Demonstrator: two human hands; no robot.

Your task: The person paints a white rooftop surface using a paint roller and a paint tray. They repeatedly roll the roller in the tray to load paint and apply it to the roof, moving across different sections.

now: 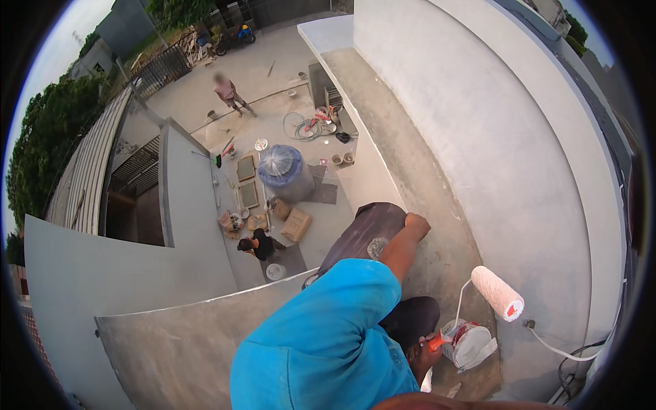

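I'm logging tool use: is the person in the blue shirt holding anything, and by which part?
A paint roller, held at its orange handle by one hand, beside the white bucket. The other hand holds nothing visible.

The person wears a bright blue short-sleeved shirt (pixel 328 342), plain and unmarked, and dark charcoal trousers (pixel 365 236) bearing a pale round smudge near one knee. Both forearms are bare, without gloves or wristwear.

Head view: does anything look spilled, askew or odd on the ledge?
Nothing looks spilled or broken. The white paint bucket sits on a narrow concrete ledge high above the yard, beside the paint roller; a loose white cable trails nearby.
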